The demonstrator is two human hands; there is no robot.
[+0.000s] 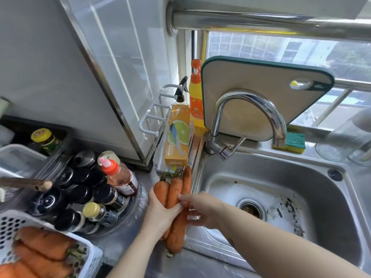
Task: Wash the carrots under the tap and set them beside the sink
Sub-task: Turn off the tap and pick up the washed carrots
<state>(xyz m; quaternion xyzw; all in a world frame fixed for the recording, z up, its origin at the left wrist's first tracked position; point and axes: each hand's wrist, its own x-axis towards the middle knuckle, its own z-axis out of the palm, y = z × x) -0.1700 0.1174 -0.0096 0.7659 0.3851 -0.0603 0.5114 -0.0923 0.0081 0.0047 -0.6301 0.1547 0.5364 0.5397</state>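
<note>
Carrots (176,199): bunch of three, wet sheen, on desk (128,235) just left of sink (281,197) rim, likely washed | left hand (160,213): fingers wrapped around bunch, steadying | right hand (202,209): fingers pinching one carrot | tap (251,117): no visible flow | basket (60,251): more carrots, probably unwashed

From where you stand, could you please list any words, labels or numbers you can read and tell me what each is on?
None can be read for certain.
Orange-capped yellow bottle: red logo and print, blurred.
Spray bottle with lime picture: small print, too small.
Yellow-lidded jar: red label on the lid, blurred.
Sauce bottle with red cap: label too small.
</note>
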